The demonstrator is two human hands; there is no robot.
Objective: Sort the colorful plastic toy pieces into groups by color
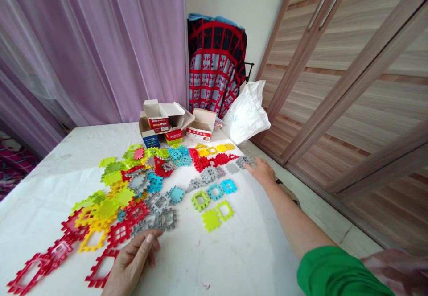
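My right hand (263,172) reaches to the table's right edge, its fingers on a grey toothed plastic building piece (245,161) at the end of a grey row. My left hand (135,260) rests near the front, holding nothing, fingers loosely bent and apart. Just beyond its fingertips lie dark grey frame pieces (166,219), and a red square frame (102,269) is beside it, partly covered. Right of the mixed pile are sorted groups: lime pieces (211,220), blue pieces (228,186), red pieces (202,161) and yellow pieces (221,148).
Several opened small cardboard boxes (160,124) stand at the table's back. A white plastic bag (247,115) sits at the far right corner, before a chair draped with red-checked cloth (214,73). Wooden wardrobe doors (334,86) rise at the right, a purple curtain (133,42) behind.
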